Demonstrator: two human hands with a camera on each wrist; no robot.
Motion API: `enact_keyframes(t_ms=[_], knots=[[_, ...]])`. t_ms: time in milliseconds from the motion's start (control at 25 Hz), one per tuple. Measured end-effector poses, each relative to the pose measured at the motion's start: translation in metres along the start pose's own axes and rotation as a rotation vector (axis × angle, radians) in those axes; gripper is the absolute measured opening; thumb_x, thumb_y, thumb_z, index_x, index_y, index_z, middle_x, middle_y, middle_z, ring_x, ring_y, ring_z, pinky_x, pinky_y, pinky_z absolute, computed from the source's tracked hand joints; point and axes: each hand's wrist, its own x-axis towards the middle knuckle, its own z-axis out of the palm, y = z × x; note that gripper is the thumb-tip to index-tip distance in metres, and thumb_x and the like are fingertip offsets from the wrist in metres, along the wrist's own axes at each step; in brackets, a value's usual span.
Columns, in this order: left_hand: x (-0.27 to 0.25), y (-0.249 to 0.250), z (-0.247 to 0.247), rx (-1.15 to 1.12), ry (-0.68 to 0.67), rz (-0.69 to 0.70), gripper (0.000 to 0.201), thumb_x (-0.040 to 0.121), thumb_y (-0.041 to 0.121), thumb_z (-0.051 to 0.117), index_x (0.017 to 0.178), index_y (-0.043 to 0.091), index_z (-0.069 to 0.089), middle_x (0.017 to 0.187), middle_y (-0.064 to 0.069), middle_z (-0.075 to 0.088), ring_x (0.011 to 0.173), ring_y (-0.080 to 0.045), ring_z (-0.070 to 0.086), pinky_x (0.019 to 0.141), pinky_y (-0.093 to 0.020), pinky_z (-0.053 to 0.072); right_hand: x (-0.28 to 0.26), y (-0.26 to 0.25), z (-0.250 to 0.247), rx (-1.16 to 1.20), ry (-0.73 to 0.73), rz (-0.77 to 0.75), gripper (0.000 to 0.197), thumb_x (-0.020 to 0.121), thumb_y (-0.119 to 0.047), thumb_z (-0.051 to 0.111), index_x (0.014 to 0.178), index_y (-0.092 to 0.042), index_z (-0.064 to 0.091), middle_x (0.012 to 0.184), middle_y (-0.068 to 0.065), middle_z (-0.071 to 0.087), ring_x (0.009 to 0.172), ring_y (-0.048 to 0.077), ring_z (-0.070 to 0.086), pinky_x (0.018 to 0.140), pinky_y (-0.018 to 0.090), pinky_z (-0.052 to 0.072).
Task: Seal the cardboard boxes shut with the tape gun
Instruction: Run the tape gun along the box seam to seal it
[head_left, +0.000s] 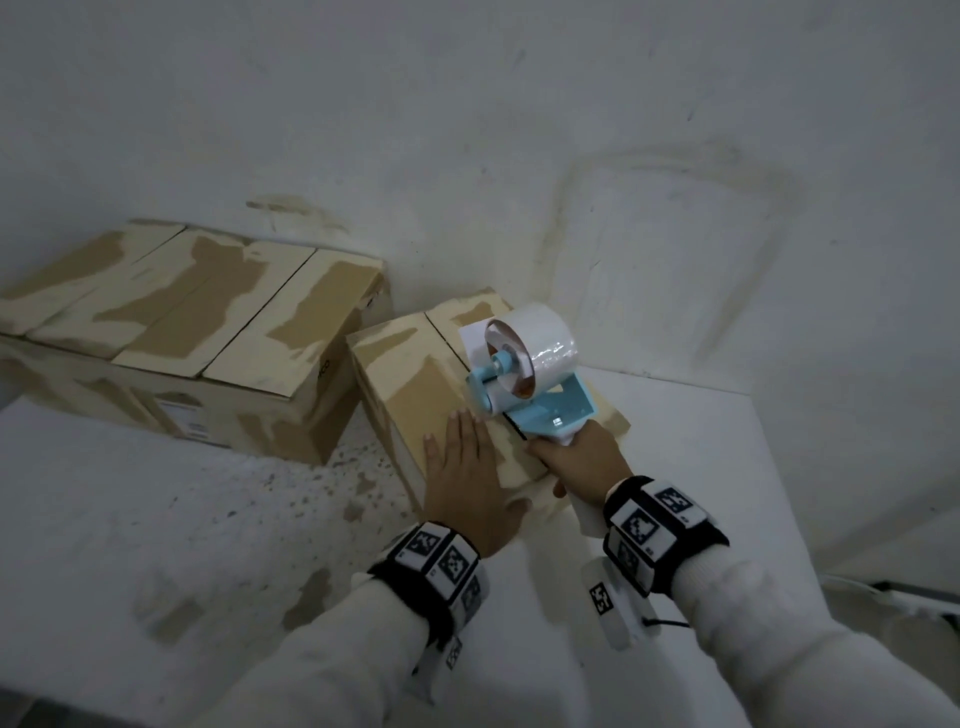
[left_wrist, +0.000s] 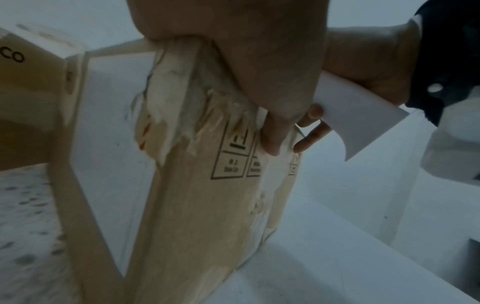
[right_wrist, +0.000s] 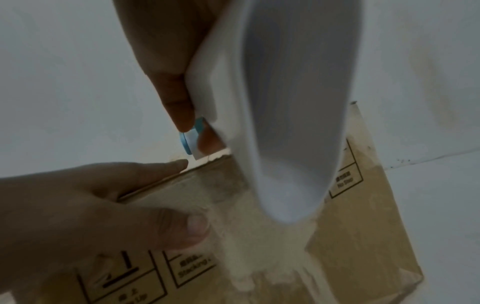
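A small cardboard box with torn, peeled patches stands on the white table. My left hand lies flat on its top near the front edge, fingers straight, thumb down the front face. My right hand grips the white handle of a light-blue tape gun with a roll of clear tape. The gun's front rests on the box top by the centre seam. A larger box sits to the left, its flaps closed.
The white table has brown scuffs and specks in front of the boxes. A stained white wall stands right behind them. The table's right edge drops off near the small box.
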Motion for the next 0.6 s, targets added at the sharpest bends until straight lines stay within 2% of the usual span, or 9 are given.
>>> enact_keyframes(t_ms=[80,160,240,320,400,480,600], knots=[[-0.001,0.001,0.001,0.013,0.019,0.012,0.103,0.084,0.062,0.043,0.148,0.002,-0.011,0.158,-0.015,-0.011,0.147,-0.029,-0.011,0.116,-0.051,-0.007,-0.006,0.006,-0.005,0.021,0.020,0.010,0.016,0.081,-0.019,0.065,0.066,-0.019,0.058,0.065,0.003,0.062,0.045,0.022,0.058,0.048,0.025,0.046],[-0.001,0.000,0.000,0.012,0.025,0.013,0.103,0.083,0.064,0.042,0.148,0.003,-0.010,0.158,-0.015,-0.009,0.147,-0.030,-0.009,0.117,-0.051,-0.005,-0.016,0.013,-0.006,0.062,0.016,0.033,0.015,0.080,-0.015,0.065,0.067,-0.020,0.059,0.067,0.003,0.062,0.040,0.012,0.057,0.043,0.023,0.046],[-0.001,0.001,0.001,0.029,0.028,0.016,0.102,0.084,0.064,0.041,0.148,0.004,-0.010,0.159,-0.014,-0.008,0.147,-0.030,-0.008,0.117,-0.051,-0.005,-0.024,0.019,-0.004,0.069,0.013,0.021,0.017,0.080,-0.014,0.065,0.066,-0.021,0.058,0.068,0.003,0.062,0.034,0.004,0.053,0.038,0.016,0.042],[-0.002,0.003,-0.001,0.034,0.005,0.036,0.102,0.084,0.063,0.042,0.148,0.004,-0.010,0.159,-0.014,-0.009,0.147,-0.029,-0.009,0.118,-0.050,-0.005,-0.026,0.023,-0.001,0.074,0.029,0.019,0.018,0.079,-0.015,0.066,0.065,-0.022,0.058,0.067,0.002,0.063,0.034,0.005,0.054,0.038,0.014,0.042],[0.000,0.002,-0.008,0.002,-0.026,0.048,0.105,0.082,0.061,0.049,0.148,0.006,-0.011,0.159,-0.012,-0.010,0.147,-0.028,-0.009,0.120,-0.049,-0.001,-0.024,0.024,-0.001,0.097,0.043,0.015,0.018,0.078,-0.016,0.068,0.065,-0.024,0.058,0.067,-0.001,0.064,0.042,0.012,0.059,0.043,0.018,0.046],[0.012,-0.005,-0.022,-0.062,-0.082,0.076,0.120,0.070,0.064,0.062,0.149,0.012,-0.013,0.159,-0.008,-0.012,0.147,-0.027,-0.009,0.119,-0.049,0.002,-0.023,0.025,-0.001,0.135,0.050,0.018,0.015,0.076,-0.018,0.072,0.068,-0.025,0.061,0.070,-0.001,0.066,0.050,0.020,0.063,0.049,0.022,0.049],[0.041,-0.021,-0.037,0.041,-0.139,0.195,0.146,0.047,0.077,0.069,0.147,0.017,-0.019,0.158,-0.004,-0.017,0.147,-0.026,-0.014,0.118,-0.053,-0.002,-0.017,0.027,0.000,0.199,0.061,0.050,0.012,0.074,-0.015,0.074,0.070,-0.020,0.064,0.061,-0.002,0.066,0.047,0.009,0.062,0.049,0.016,0.048]])
